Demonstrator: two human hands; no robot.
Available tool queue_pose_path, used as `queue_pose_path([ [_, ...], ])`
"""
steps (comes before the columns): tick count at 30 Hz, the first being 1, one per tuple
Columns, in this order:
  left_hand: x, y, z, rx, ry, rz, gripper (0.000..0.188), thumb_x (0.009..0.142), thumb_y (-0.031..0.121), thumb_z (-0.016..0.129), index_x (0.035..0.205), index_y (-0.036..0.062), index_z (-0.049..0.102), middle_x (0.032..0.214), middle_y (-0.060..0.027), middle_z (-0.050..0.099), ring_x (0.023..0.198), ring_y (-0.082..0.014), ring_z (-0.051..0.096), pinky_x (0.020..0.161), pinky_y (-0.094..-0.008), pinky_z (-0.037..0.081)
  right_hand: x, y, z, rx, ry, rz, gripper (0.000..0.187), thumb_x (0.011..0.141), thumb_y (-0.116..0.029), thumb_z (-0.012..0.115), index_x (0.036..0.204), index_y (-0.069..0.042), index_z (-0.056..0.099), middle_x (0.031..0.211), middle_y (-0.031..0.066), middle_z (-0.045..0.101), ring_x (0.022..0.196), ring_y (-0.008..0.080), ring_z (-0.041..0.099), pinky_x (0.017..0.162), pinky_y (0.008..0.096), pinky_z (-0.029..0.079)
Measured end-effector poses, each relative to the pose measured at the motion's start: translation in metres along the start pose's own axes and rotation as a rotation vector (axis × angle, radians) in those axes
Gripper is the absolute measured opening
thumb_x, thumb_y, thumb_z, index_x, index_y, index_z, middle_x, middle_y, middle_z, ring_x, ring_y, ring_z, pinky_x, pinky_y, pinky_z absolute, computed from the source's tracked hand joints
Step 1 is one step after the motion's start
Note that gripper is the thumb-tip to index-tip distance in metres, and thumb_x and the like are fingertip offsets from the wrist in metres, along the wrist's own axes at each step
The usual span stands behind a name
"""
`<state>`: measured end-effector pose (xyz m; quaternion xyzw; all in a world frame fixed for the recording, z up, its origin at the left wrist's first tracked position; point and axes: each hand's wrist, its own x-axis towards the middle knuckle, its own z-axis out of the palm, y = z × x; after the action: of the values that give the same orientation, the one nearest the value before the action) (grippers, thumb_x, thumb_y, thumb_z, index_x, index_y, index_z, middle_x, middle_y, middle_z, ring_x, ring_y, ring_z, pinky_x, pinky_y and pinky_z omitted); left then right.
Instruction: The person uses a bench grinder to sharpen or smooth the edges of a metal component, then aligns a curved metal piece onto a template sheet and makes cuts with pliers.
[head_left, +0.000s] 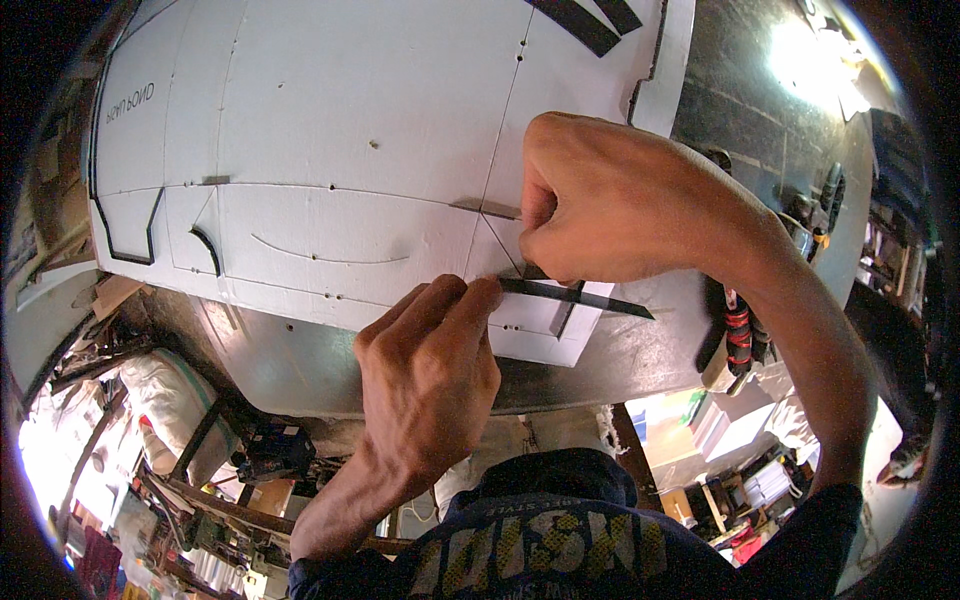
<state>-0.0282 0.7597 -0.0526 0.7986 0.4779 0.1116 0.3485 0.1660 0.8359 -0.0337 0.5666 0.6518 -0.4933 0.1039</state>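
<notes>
A large white panel point(300, 110) with thin drawn lines and small holes lies before me. Near its lower right corner, my left hand point(430, 350) is closed, its thumb and fingertips pinching the left end of a narrow black strip point(610, 301). The strip's free end sticks out past the panel's edge. Just above it my right hand point(610, 205) is curled into a tight grip close to the panel; whatever its fingers hold is hidden from view. A shorter black strip point(566, 318) stands beside the long one.
The panel rests on a dark metal table point(660, 350). Black strips point(575, 25) are at the panel's top, and a curved one point(207, 248) is at the left. Red-and-black handled pliers point(738, 335) lie right of the panel. A white sack point(170, 390) is at lower left.
</notes>
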Motion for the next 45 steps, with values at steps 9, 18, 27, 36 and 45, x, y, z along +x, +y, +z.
queue_pose_path([
  [9,0.0,-0.001,0.003,-0.045,0.042,-0.008,0.032,0.067,-0.009,0.065,0.098,0.0002,0.064,0.079,-0.0114,0.06,0.072,-0.0306,0.064,0.06,-0.0404,0.052,-0.002,0.0,0.004,0.027,0.047,0.01,0.017,0.073,-0.014,0.069,0.081,0.0,0.063,0.086,0.0169,0.067,0.086,0.0304,0.069,0.078,0.04,0.054],
  [18,-0.001,0.0,0.004,-0.035,0.066,-0.088,0.013,0.078,-0.006,0.066,0.086,0.004,0.068,0.076,-0.014,0.066,0.068,-0.0334,0.067,0.06,-0.0386,0.052,-0.011,-0.017,-0.01,0.135,-0.062,0.154,0.02,0.072,-0.015,0.071,0.08,0.003,0.072,0.079,0.0177,0.071,0.074,0.0258,0.073,0.069,0.0361,0.057],
  [27,-0.02,0.003,-0.017,-0.121,0.194,0.029,0.028,0.073,-0.007,0.067,0.1,0.0001,0.069,0.08,-0.0142,0.066,0.072,-0.0308,0.068,0.062,-0.0375,0.055,-0.058,-0.026,-0.021,-0.424,0.681,-0.046,0.027,0.086,-0.019,0.074,0.108,-0.005,0.076,0.11,0.0181,0.07,0.093,0.0204,0.066,0.086,0.0327,0.052],
  [36,-0.176,0.029,-0.145,0.118,0.97,0.424,0.02,0.078,0.002,0.074,0.098,-0.0005,0.076,0.094,-0.0119,0.075,0.087,-0.0243,0.075,0.072,-0.0313,0.063,-0.156,-0.182,-0.008,0.344,-0.308,-0.512,0.018,0.084,-0.003,0.077,0.1,0.004,0.074,0.091,0.0114,0.074,0.083,0.0127,0.068,0.077,0.0265,0.052],
  [45,-0.356,-0.028,-0.232,0.373,1.348,0.299,0.016,0.077,-0.006,0.074,0.093,-0.0061,0.076,0.092,-0.0199,0.075,0.085,-0.0311,0.076,0.073,-0.0392,0.063,-0.147,-0.419,0.09,0.188,-0.536,-0.509,0.011,0.082,0.008,0.075,0.092,0.007,0.073,0.082,0.0097,0.072,0.078,0.0118,0.068,0.071,0.024,0.053],
])
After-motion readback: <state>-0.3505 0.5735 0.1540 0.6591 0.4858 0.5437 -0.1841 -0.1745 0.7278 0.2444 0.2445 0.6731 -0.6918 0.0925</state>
